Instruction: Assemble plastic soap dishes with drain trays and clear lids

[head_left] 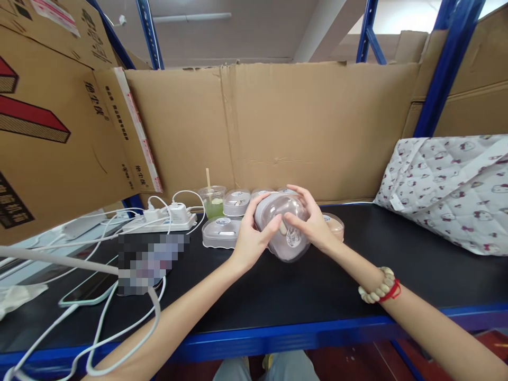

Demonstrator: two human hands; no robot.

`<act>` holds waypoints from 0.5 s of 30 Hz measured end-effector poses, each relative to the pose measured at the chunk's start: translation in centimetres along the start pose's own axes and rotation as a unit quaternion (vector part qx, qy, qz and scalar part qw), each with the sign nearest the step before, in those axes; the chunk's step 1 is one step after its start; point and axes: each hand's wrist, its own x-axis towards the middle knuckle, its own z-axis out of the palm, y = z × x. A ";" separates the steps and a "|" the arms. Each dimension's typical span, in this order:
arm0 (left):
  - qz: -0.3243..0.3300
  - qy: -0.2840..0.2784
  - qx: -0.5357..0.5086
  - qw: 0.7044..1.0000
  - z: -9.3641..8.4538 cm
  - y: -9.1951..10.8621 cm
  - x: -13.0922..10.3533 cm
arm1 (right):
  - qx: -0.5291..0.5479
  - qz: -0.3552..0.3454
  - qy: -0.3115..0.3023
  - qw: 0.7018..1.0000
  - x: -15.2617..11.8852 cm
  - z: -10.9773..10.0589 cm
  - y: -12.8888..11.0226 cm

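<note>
Above the black tabletop (pixel 309 296), a clear-lidded plastic container (pixel 291 243) with a round printed label is tilted between both hands. My left hand (pixel 254 233) grips its left side, the thumb lying on the lid. On the other side my right hand (pixel 311 219) is closed round the edge, its thumb also pressing the lid. Behind the hands stand similar containers; one clear-lidded case (pixel 220 233) is at the left, a smaller case (pixel 237 202) behind it, and another case (pixel 334 226) partly hidden by my right hand.
A plastic cup with green drink (pixel 214 206) and a straw stands at the back. To the left lie a power strip (pixel 159 222), white cables and a phone (pixel 89 286). A quilted patterned bag (pixel 452 190) sits at right. Cardboard (pixel 317 127) walls the back.
</note>
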 end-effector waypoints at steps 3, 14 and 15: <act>-0.016 0.053 0.005 0.998 0.1 -0.4 -0.1 | -0.096 -0.054 -0.027 0.994 -0.6 0.3 0.1; -0.043 0.054 -0.010 0.998 0.2 -0.8 -0.1 | -0.174 -0.083 -0.040 0.980 -0.8 0.5 0.1; -0.061 0.055 -0.022 0.996 0.2 -0.8 -0.1 | -0.171 -0.083 -0.036 0.981 -0.8 0.6 0.2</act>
